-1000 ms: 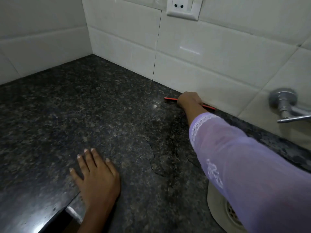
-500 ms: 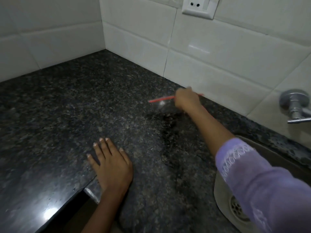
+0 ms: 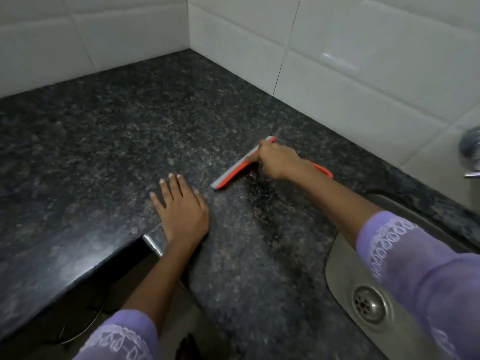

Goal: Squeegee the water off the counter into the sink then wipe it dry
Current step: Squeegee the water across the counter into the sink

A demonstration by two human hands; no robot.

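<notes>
The right hand (image 3: 279,162) gripped the squeegee (image 3: 239,168), blade down on the counter (image 3: 104,152), well left of the sink (image 3: 345,279). The left hand (image 3: 181,211) lay flat, fingers spread. Squeegeeing was underway; next, drag the wet patch (image 3: 262,203) sinkward.

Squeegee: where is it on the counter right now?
The squeegee is mid-counter in the right hand, blade down just beyond the left hand, at the far end of the wet patch leading toward the sink.
</notes>
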